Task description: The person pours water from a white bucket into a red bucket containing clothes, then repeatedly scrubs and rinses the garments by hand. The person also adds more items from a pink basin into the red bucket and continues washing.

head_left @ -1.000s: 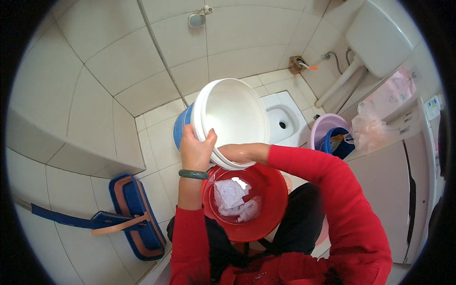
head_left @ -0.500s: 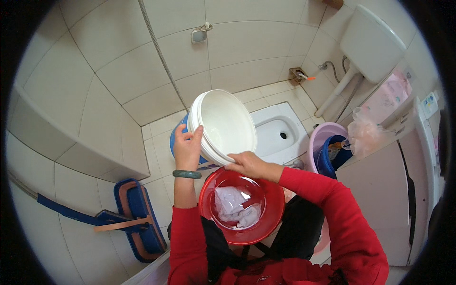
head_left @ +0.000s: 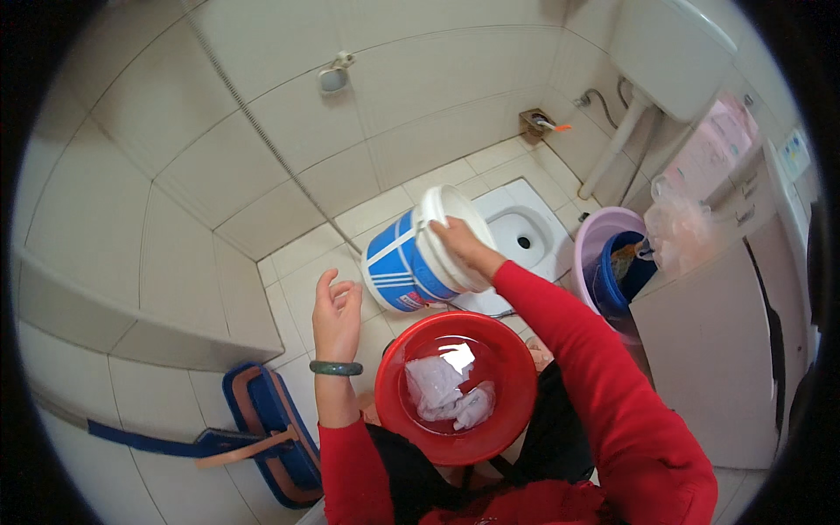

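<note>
A blue and white plastic bucket (head_left: 394, 267) hangs tilted on its side beyond the basin, its mouth turned to the right. My right hand (head_left: 465, 245) grips its white rim, fingers over the edge. To the left of the bucket, my left hand (head_left: 337, 306) is raised and apart from it, fingers loosely bent and holding nothing. A dark green bangle circles that wrist. Below both hands, a red basin (head_left: 520, 385) stands between my knees. Wet white cloth (head_left: 437, 385) lies in the water there, with a bright reflection beside it.
Behind the bucket is a white squat toilet (head_left: 547, 229) set in the tiled floor. At the right, a pink tub (head_left: 595, 229) holds a dark blue bucket (head_left: 604, 284) next to a white cabinet (head_left: 704, 350). A blue dustpan-like tool (head_left: 271, 429) leans at the lower left.
My left hand has let go of the bucket and moved down and left. The right hand has swung the bucket's mouth rightward, showing its blue side. The view has shifted slightly.
</note>
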A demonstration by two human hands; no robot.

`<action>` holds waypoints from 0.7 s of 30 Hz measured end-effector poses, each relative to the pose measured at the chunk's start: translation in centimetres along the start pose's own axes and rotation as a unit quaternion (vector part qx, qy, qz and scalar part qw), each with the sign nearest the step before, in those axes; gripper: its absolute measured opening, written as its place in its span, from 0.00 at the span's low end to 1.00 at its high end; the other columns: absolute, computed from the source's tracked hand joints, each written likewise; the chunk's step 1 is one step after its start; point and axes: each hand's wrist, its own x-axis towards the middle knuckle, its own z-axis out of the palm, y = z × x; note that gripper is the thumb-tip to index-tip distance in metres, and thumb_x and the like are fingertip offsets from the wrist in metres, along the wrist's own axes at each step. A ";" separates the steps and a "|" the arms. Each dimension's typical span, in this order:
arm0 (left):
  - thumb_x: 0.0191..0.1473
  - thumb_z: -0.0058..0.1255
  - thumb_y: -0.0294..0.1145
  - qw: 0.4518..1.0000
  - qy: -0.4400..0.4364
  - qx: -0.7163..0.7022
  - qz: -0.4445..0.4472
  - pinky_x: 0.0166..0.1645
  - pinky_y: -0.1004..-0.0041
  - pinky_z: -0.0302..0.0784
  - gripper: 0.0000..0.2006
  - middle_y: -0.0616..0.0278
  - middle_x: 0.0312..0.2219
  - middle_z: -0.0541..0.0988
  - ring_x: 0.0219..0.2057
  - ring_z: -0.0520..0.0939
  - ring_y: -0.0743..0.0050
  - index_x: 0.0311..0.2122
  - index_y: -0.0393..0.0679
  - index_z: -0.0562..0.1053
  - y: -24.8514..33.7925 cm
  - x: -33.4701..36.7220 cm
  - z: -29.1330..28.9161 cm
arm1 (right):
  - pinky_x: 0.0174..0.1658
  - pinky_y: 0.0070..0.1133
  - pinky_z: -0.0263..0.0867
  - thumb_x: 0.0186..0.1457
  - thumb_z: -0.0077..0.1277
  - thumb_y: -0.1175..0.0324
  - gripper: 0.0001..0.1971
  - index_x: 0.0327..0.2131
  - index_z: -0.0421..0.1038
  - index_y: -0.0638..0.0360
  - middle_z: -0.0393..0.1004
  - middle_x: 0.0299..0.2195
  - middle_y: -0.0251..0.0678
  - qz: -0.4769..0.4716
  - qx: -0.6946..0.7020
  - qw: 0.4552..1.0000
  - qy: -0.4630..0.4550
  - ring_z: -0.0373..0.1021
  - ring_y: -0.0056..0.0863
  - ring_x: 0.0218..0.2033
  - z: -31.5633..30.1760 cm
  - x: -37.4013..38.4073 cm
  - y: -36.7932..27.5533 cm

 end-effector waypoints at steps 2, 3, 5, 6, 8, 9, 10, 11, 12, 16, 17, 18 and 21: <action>0.51 0.48 0.29 0.999 -0.014 0.033 0.009 0.37 0.80 0.70 0.22 0.59 0.33 0.75 0.32 0.75 0.77 0.51 0.36 0.60 0.0 0.0 0.6 | 0.45 0.28 0.63 0.56 0.40 0.58 0.22 0.43 0.68 0.69 0.73 0.38 0.48 -0.029 -0.016 0.998 -0.046 0.70 0.35 0.39 0.8 1.0 1.1; 0.51 0.48 0.28 0.999 -0.017 0.046 0.007 0.37 0.80 0.70 0.22 0.59 0.33 0.75 0.32 0.75 0.77 0.51 0.36 0.60 -0.1 0.0 0.8 | 0.45 0.29 0.62 0.55 0.40 0.57 0.23 0.43 0.68 0.69 0.73 0.38 0.49 -0.048 -0.059 0.997 -0.029 0.70 0.37 0.40 0.8 1.5 1.6; 0.51 0.47 0.28 0.997 -0.020 0.071 0.005 0.37 0.79 0.70 0.21 0.58 0.33 0.75 0.32 0.75 0.77 0.51 0.36 0.60 -0.2 0.0 1.0 | 0.47 0.30 0.60 0.55 0.40 0.55 0.24 0.43 0.68 0.70 0.72 0.39 0.54 -0.051 -0.046 0.997 -0.033 0.69 0.42 0.42 0.1 2.1 2.6; 0.51 0.47 0.28 0.998 -0.026 0.063 -0.002 0.37 0.79 0.70 0.21 0.58 0.33 0.75 0.32 0.75 0.77 0.51 0.36 0.60 -0.3 0.0 1.0 | 0.44 0.29 0.63 0.55 0.40 0.55 0.24 0.41 0.69 0.69 0.72 0.39 0.52 -0.017 -0.041 0.999 -0.013 0.70 0.39 0.39 -0.9 2.3 3.1; 0.51 0.48 0.28 0.997 -0.031 0.069 -0.015 0.37 0.79 0.70 0.22 0.58 0.33 0.75 0.32 0.75 0.77 0.51 0.36 0.60 -0.6 0.0 0.9 | 0.42 0.28 0.64 0.56 0.40 0.56 0.22 0.41 0.68 0.69 0.73 0.35 0.44 0.079 0.044 0.996 0.005 0.69 0.33 0.36 -3.6 2.7 3.6; 0.51 0.48 0.30 0.997 -0.041 0.071 0.000 0.38 0.77 0.71 0.22 0.56 0.34 0.75 0.33 0.75 0.74 0.51 0.36 0.60 -0.7 0.1 0.9 | 0.37 0.29 0.65 0.56 0.41 0.55 0.22 0.40 0.69 0.69 0.73 0.33 0.44 0.062 0.059 0.996 0.029 0.70 0.33 0.32 -4.9 2.7 3.8; 0.52 0.47 0.32 0.995 -0.049 0.083 0.008 0.38 0.76 0.71 0.22 0.55 0.35 0.75 0.34 0.76 0.72 0.51 0.37 0.61 -0.9 0.2 0.9 | 0.33 0.30 0.66 0.56 0.41 0.55 0.22 0.38 0.69 0.69 0.73 0.31 0.43 0.091 0.083 0.989 0.075 0.70 0.33 0.29 -6.1 2.6 3.9; 0.52 0.47 0.33 0.994 -0.055 0.097 0.000 0.38 0.74 0.72 0.22 0.53 0.36 0.75 0.35 0.76 0.70 0.51 0.38 0.61 -1.1 0.1 1.0 | 0.32 0.31 0.66 0.56 0.41 0.55 0.21 0.37 0.69 0.68 0.73 0.29 0.42 0.083 0.134 0.984 0.082 0.70 0.33 0.28 -7.1 2.6 3.9; 0.52 0.48 0.33 0.993 -0.059 0.103 0.010 0.38 0.74 0.72 0.22 0.53 0.36 0.75 0.35 0.76 0.70 0.51 0.38 0.61 -1.3 0.0 1.1 | 0.32 0.31 0.65 0.56 0.41 0.56 0.20 0.36 0.69 0.68 0.73 0.28 0.41 0.100 0.195 0.971 0.098 0.70 0.33 0.27 -8.0 2.5 3.8; 0.52 0.48 0.34 0.990 -0.059 0.126 0.006 0.37 0.74 0.72 0.22 0.54 0.36 0.75 0.34 0.76 0.71 0.51 0.38 0.61 -1.4 -0.1 1.6 | 0.35 0.32 0.66 0.58 0.37 0.55 0.21 0.39 0.67 0.67 0.73 0.30 0.43 0.093 0.269 0.950 0.129 0.70 0.35 0.29 -10.2 2.3 3.2; 0.52 0.48 0.33 0.990 -0.060 0.126 0.009 0.36 0.75 0.72 0.22 0.54 0.36 0.75 0.34 0.76 0.71 0.51 0.38 0.61 -1.4 -0.1 1.6 | 0.38 0.33 0.65 0.59 0.35 0.56 0.21 0.41 0.66 0.66 0.72 0.34 0.43 0.106 0.292 0.940 0.138 0.70 0.36 0.33 -10.7 2.5 3.1; 0.52 0.48 0.33 0.990 -0.058 0.127 0.014 0.36 0.75 0.72 0.22 0.54 0.36 0.75 0.34 0.76 0.71 0.51 0.38 0.61 -1.3 -0.1 1.7 | 0.42 0.33 0.65 0.60 0.33 0.56 0.21 0.43 0.65 0.66 0.72 0.37 0.44 0.113 0.326 0.929 0.135 0.69 0.37 0.37 -11.2 2.7 3.1; 0.52 0.48 0.33 0.991 -0.067 0.115 0.004 0.36 0.75 0.72 0.21 0.54 0.36 0.75 0.33 0.76 0.72 0.51 0.39 0.61 -1.0 -0.1 2.0 | 0.47 0.34 0.65 0.61 0.30 0.56 0.21 0.45 0.64 0.64 0.71 0.42 0.45 0.078 0.419 0.898 0.112 0.69 0.39 0.42 -12.9 3.4 3.2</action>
